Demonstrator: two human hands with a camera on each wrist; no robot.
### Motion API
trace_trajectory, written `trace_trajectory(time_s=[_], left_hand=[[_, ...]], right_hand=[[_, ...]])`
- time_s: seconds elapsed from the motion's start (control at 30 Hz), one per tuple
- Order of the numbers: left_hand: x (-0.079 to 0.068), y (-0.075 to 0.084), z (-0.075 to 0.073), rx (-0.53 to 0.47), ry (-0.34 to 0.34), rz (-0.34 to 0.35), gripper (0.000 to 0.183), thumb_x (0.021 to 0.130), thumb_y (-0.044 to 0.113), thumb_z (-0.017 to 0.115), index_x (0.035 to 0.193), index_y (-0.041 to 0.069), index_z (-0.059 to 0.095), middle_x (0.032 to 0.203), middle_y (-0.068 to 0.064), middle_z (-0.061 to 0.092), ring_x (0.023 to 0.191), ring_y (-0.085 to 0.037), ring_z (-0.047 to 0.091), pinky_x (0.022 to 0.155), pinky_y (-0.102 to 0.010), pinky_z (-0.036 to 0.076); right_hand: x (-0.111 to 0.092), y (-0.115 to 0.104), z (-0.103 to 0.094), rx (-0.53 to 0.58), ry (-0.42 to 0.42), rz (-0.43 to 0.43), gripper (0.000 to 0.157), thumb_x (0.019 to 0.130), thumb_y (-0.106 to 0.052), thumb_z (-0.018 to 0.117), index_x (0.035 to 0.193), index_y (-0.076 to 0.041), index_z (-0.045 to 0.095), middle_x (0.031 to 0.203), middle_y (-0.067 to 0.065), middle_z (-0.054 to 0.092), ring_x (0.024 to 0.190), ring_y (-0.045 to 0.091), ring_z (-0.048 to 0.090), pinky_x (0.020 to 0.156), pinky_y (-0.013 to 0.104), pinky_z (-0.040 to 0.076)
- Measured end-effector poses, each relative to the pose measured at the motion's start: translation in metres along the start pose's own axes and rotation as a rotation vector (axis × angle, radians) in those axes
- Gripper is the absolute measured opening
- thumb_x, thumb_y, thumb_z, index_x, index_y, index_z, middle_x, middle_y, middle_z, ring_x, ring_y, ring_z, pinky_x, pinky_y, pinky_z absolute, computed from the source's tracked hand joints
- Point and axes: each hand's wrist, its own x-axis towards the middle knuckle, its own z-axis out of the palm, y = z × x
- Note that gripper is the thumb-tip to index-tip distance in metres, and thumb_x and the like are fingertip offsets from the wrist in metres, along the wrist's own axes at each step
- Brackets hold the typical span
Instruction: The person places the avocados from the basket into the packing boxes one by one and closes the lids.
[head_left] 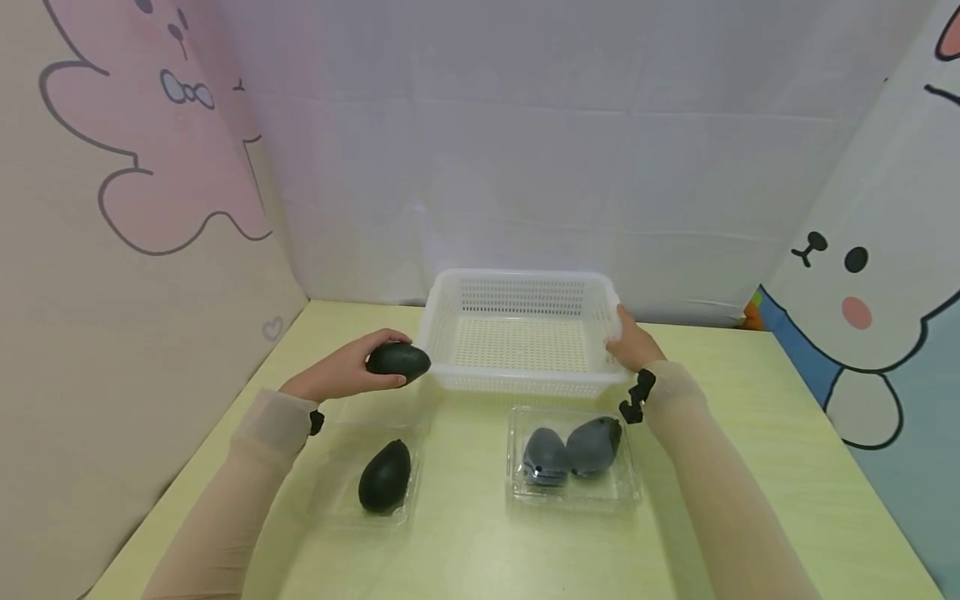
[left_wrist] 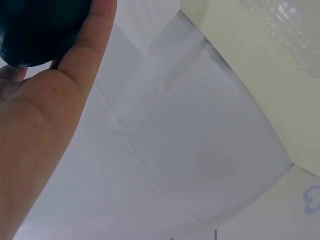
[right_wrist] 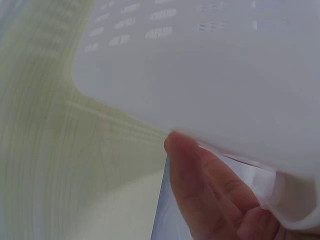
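Note:
My left hand grips a dark green avocado just off the left end of a white plastic basket. In the left wrist view, the thumb and palm lie against the dark avocado, whose top is cut off by the frame. My right hand holds the right side of the basket, thumb over the rim. The right wrist view has that hand's fingers under the edge of the white basket wall. No contents show inside the basket.
A second avocado lies in a clear plastic tray at the front left. Two grey, rounded fruit-like things sit in another clear tray before the basket. The pale yellow table meets a white cloth backdrop.

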Motion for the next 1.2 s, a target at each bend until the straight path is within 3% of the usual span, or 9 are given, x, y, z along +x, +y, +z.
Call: trace_trajectory(time_s=[0.43,0.93,1.2], left_hand=[[-0.028,-0.013,0.005,-0.04,0.009,-0.061,0.056,0.086,0.035,0.074,0.135,0.026,0.049,0.127,-0.002,0.053,0.104,-0.022,0.057,0.089,-0.041,0.046],[-0.052,-0.025,0.009,-0.04,0.05,-0.097,0.05,0.086,0.039,0.074,0.129,0.032,0.05,0.121,-0.001,0.057,0.102,-0.02,0.057,0.086,-0.039,0.046],[-0.062,-0.028,0.014,-0.028,0.028,-0.117,0.049,0.087,0.037,0.073,0.129,0.027,0.05,0.121,-0.004,0.057,0.101,-0.022,0.056,0.084,-0.039,0.046]], right_hand=[[0.007,0.002,-0.004,-0.022,0.008,-0.017,0.08,0.099,-0.015,0.045,0.154,-0.009,-0.013,0.153,0.032,0.019,0.119,0.046,0.046,0.096,0.056,0.041],[0.009,0.002,-0.005,-0.014,0.005,0.017,0.08,0.099,-0.014,0.044,0.154,-0.01,-0.014,0.146,0.034,0.031,0.108,0.041,0.053,0.089,0.053,0.046],[0.01,0.004,-0.001,-0.003,-0.007,0.018,0.081,0.098,-0.014,0.044,0.154,-0.011,-0.014,0.146,0.034,0.031,0.108,0.042,0.053,0.089,0.053,0.046]])
